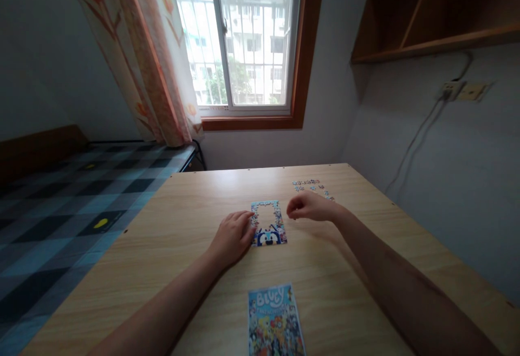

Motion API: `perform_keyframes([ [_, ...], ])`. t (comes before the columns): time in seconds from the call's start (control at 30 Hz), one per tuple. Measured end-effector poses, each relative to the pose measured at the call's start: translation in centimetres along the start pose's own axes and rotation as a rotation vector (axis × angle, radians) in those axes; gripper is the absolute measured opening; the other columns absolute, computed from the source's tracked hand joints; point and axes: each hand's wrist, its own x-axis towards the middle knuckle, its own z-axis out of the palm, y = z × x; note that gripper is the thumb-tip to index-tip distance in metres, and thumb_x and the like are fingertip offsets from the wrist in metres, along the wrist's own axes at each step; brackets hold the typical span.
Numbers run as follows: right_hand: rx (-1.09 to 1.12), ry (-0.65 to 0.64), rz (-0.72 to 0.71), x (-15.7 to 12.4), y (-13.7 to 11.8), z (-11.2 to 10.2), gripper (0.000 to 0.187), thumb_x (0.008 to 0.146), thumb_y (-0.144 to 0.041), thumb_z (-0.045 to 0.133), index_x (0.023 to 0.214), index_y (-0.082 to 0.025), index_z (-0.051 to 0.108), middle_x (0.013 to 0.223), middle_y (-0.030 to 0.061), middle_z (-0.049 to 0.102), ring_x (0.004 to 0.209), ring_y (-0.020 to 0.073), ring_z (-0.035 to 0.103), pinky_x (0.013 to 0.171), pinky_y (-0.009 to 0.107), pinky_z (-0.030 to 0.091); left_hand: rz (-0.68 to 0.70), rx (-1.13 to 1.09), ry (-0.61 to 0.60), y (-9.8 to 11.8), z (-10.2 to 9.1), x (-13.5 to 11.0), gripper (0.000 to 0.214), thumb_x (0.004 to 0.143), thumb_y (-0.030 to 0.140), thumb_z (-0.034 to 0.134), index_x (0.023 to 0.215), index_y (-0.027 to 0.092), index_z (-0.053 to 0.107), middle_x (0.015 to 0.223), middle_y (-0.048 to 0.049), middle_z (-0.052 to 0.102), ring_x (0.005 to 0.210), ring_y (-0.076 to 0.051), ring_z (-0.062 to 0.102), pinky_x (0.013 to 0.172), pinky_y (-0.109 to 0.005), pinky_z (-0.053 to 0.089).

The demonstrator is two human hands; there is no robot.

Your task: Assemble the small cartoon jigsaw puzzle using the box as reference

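A partly joined jigsaw puzzle (pixel 270 237) lies flat on the wooden table, its border formed around a bare middle and a blue dog face along the bottom. My left hand (pixel 234 232) rests flat at the puzzle's left edge, fingertips touching it, fingers stretched out. To the right of the puzzle, my right hand (pixel 305 206) hovers just above the table with fingers pinched together. A small puzzle piece seems to be at its fingertips, mostly hidden. Beyond that hand, loose puzzle pieces (pixel 306 182) are spread in rows, some of them covered by the hand.
A picture card (pixel 276 321) reading "Bluey" lies on the table (pixel 182 291) near me. A bed (pixel 93 209) with a checked cover stands at the left. Behind the table are a curtain (pixel 142 63) and a window; a shelf (pixel 439 44) hangs at the right.
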Motion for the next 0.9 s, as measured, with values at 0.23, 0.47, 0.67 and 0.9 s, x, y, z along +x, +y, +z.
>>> perform_keyframes([
  [0.23, 0.253, -0.02, 0.046, 0.8, -1.3, 5.1, 0.026, 0.085, -0.03, 0.065, 0.103, -0.017, 0.078, 0.056, -0.0025, 0.065, 0.046, 0.0122, 0.06, 0.045, 0.023, 0.047, 0.018, -0.052, 0.07, 0.5, -0.5, -0.1, 0.031, 0.092, 0.024, 0.053, 0.119, 0.019, 0.067, 0.123, -0.0105, 0.07, 0.116, -0.026, 0.061, 0.106, -0.047, 0.048],
  [0.47, 0.303, 0.258, -0.067, 2.0, -0.9, 7.8, 0.013, 0.077, -0.029, 0.075, 0.084, -0.018, 0.075, 0.077, 0.0024, 0.075, 0.067, 0.0156, 0.068, 0.064, 0.027, 0.054, 0.011, -0.04, 0.061, 0.4, -0.3, -0.1, 0.026, 0.092, 0.023, 0.054, 0.112, 0.02, 0.07, 0.117, -0.0092, 0.072, 0.112, -0.026, 0.063, 0.103, -0.044, 0.049],
  [0.67, -0.023, 0.455, -0.125, 2.0, -1.7, 10.2, 0.01, 0.085, -0.031, 0.072, 0.085, -0.023, 0.078, 0.082, 0.0022, 0.078, 0.077, 0.0185, 0.071, 0.073, 0.029, 0.051, 0.036, 0.04, -0.032, 0.5, -0.1, -0.1, 0.028, 0.088, 0.022, 0.06, 0.113, 0.02, 0.071, 0.12, -0.0098, 0.071, 0.112, -0.027, 0.062, 0.102, -0.045, 0.049],
  [0.9, -0.243, 0.512, -0.17, 2.3, -1.8, 11.0, 0.005, 0.085, -0.026, 0.075, 0.086, -0.029, 0.08, 0.085, -0.0006, 0.08, 0.087, 0.0211, 0.068, 0.087, 0.035, 0.045, 0.034, 0.058, -0.046, 0.7, -0.1, -0.1, 0.025, 0.09, 0.024, 0.059, 0.111, 0.021, 0.073, 0.12, -0.0091, 0.071, 0.112, -0.027, 0.062, 0.101, -0.044, 0.048],
])
